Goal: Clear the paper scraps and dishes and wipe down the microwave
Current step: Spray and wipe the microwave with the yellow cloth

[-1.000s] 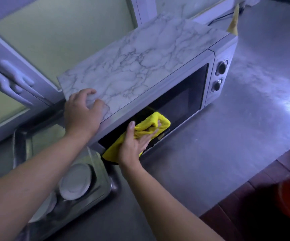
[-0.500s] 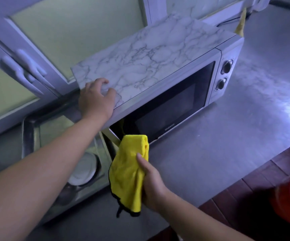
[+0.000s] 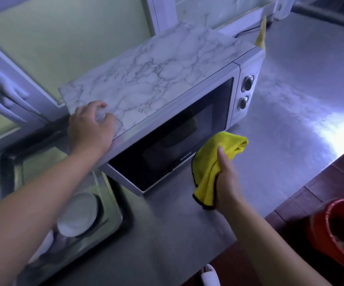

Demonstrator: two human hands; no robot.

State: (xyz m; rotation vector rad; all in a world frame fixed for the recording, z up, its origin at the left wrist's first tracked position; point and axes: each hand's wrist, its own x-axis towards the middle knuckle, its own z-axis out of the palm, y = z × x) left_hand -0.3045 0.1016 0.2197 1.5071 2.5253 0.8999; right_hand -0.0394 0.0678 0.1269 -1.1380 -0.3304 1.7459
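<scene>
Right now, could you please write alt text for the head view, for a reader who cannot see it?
A person's right hand grips a yellow cloth in front of a microwave on a steel counter, while the left hand rests on its marble-patterned top. White dishes lie in the sink at left.

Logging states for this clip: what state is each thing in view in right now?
Door: shut.
Cloth: bunched, hanging by the door's lower right.
Right hand: grips the cloth.
Left hand: rests on the microwave top's near left corner.
Plates: lying in the sink.
Bucket: upright, no lid.
</scene>
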